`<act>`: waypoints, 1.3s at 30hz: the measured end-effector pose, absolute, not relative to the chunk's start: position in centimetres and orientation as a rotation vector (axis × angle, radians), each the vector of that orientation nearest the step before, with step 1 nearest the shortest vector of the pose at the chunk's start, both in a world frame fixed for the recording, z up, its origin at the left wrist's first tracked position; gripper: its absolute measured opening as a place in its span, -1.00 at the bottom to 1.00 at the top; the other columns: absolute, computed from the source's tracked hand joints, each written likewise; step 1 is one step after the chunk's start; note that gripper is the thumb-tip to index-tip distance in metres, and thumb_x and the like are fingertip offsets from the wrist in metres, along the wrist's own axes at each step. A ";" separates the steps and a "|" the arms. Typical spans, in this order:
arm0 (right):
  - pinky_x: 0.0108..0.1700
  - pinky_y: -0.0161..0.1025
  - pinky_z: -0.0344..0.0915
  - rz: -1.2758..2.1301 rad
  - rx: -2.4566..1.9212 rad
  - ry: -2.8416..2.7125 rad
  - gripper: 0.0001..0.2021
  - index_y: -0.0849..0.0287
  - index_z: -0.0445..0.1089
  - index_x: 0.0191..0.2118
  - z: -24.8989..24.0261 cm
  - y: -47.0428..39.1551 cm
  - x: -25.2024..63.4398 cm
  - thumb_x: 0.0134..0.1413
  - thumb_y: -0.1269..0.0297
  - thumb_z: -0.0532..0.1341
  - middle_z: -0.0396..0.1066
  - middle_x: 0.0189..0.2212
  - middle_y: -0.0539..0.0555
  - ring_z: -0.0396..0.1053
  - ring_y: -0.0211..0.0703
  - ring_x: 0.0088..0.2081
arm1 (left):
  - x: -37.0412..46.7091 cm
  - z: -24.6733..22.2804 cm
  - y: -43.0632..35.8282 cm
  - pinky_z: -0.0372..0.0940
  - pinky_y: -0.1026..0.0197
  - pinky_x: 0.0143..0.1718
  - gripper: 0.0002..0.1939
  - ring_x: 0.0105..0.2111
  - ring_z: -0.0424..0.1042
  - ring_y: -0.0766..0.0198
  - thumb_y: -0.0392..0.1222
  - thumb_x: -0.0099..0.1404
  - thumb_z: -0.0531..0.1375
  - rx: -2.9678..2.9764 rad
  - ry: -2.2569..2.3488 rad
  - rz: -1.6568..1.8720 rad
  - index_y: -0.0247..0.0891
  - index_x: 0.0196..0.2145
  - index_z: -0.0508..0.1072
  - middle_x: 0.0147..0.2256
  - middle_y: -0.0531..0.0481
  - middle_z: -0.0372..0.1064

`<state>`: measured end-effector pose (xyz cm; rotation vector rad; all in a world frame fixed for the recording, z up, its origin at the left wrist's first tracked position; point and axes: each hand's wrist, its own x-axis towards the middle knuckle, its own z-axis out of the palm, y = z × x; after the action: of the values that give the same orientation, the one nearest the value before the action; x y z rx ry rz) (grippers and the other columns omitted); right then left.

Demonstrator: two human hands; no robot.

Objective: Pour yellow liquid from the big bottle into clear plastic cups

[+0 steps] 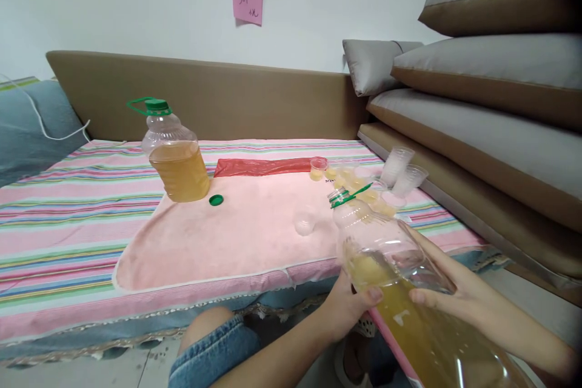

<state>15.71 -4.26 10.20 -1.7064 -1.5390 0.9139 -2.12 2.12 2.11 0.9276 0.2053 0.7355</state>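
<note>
- I hold a large clear bottle with both hands, low at the right, at the near edge of the bed. It is tilted, neck pointing up and away from me, base toward me and running out of view.
- The bottle holds yellow liquid pooled in its lower part. Its mouth is open, and a green ring with a strap sits around the neck.
- My left hand cups the bottle from below and from the left; the thumb lies across the plastic and the fingers are clamped on it.
- My right hand presses on the right flank, fingers wrapped around the wall and closed on the bottle.
- A pink towel lies over the striped bedcover. A loose green cap lies on it, just beside a second jug.
- The second jug stands upright at the towel's far left, roughly half full of yellow liquid, green lid and handle on.
- A small clear cup stands on the towel, near the neck of the held bottle.
- Further back, several small cups holding yellow liquid stand in a group; a red-rimmed one is leftmost, touching the end of a red plastic strip.
- Empty clear cups lie tilted at the right edge, beside stacked cushions.
- A pink note is stuck on the wall.
- My knee in denim shows below the bed edge.
</note>
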 end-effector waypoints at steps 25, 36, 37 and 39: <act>0.35 0.00 -0.15 0.971 -1.792 -1.568 -0.13 -0.11 -0.01 0.34 12.2 -1.5 15.0 -0.08 -0.07 0.32 -0.09 0.38 -0.07 -0.18 0.09 0.37 | -1.5 0.4 1.5 0.33 0.22 -0.40 0.04 -0.25 0.49 0.08 0.49 -0.20 0.25 0.804 0.494 0.610 -0.31 0.08 0.28 -0.12 -0.23 0.46; 0.33 0.13 -0.17 1.017 -1.760 -1.600 -0.21 -0.22 0.07 0.30 12.9 -0.9 14.5 -0.07 -0.02 0.33 -0.02 0.35 -0.10 -0.11 0.16 0.35 | -1.6 0.1 1.3 0.38 0.02 -0.26 -0.03 -0.13 0.46 -0.08 0.47 -0.09 0.21 0.777 0.442 0.607 -0.29 0.10 0.30 -0.03 -0.30 0.42; 0.33 0.12 -0.17 1.018 -1.757 -1.604 -0.21 -0.22 0.07 0.30 12.9 -0.9 14.6 -0.07 -0.01 0.33 -0.02 0.35 -0.10 -0.11 0.15 0.35 | -1.6 0.2 1.3 0.39 0.00 -0.25 -0.04 -0.13 0.46 -0.09 0.47 -0.09 0.21 0.775 0.433 0.609 -0.28 0.10 0.31 -0.02 -0.30 0.42; 0.33 0.10 -0.15 1.030 -1.761 -1.604 -0.21 -0.22 0.06 0.30 12.9 -0.8 14.7 -0.07 -0.01 0.34 -0.04 0.36 -0.10 -0.11 0.15 0.36 | -1.6 0.3 1.3 0.39 -0.03 -0.24 -0.04 -0.12 0.46 -0.10 0.47 -0.09 0.21 0.771 0.424 0.611 -0.28 0.09 0.31 -0.01 -0.31 0.41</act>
<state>14.72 -0.83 12.87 -1.7607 -1.6042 1.0298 -1.61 1.28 0.25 0.7709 0.4237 0.6110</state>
